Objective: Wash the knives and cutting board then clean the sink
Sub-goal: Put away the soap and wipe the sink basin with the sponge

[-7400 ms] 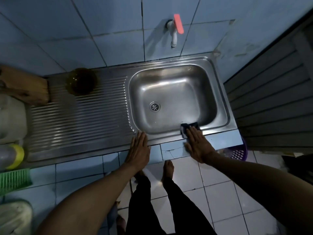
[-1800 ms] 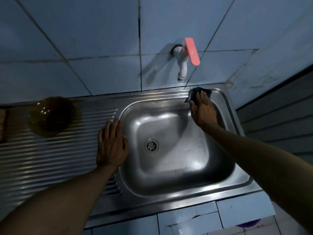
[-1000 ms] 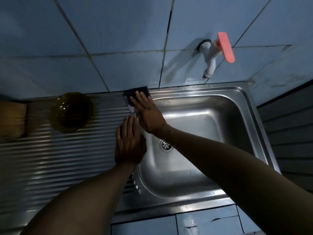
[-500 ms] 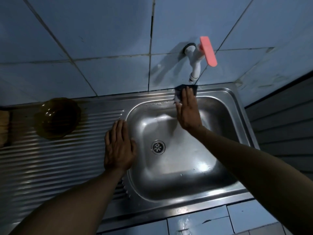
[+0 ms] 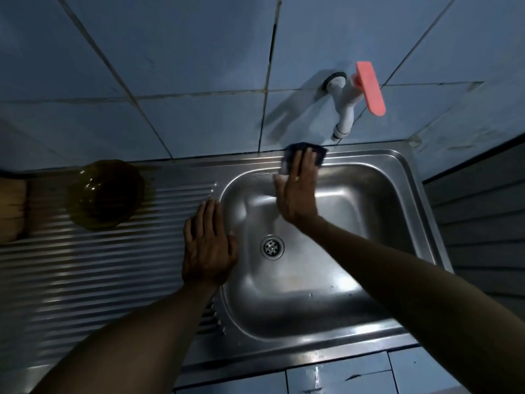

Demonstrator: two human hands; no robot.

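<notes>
Both forearms were bare up to the frame edge, no sleeves in view. Left grip (image 5: 208, 245) and right grip (image 5: 298, 191): bare, no gloves, no rings, no watch or wristband visible on either wrist.

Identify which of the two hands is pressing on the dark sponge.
The right hand, at the sink's back rim on the sponge; the left hand lies flat on bare steel.
</notes>
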